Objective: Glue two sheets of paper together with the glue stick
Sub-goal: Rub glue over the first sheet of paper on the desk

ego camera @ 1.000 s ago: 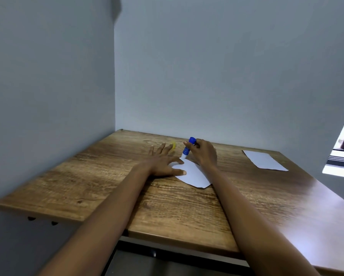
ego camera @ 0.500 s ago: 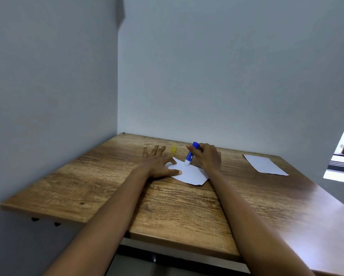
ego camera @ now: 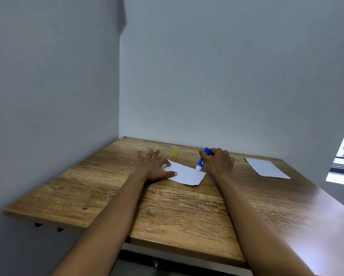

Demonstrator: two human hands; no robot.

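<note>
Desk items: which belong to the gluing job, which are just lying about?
In use: glue stick gripped by right hand; near sheet pressed by left hand; second sheet, far right.
Lying about: yellow cap; wooden desk.

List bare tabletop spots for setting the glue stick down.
Free: the table near the front edge between the forearms; the strip between the right hand and the far sheet. Crowded: the near sheet, pressed by the left hand, with the yellow cap behind.
</note>
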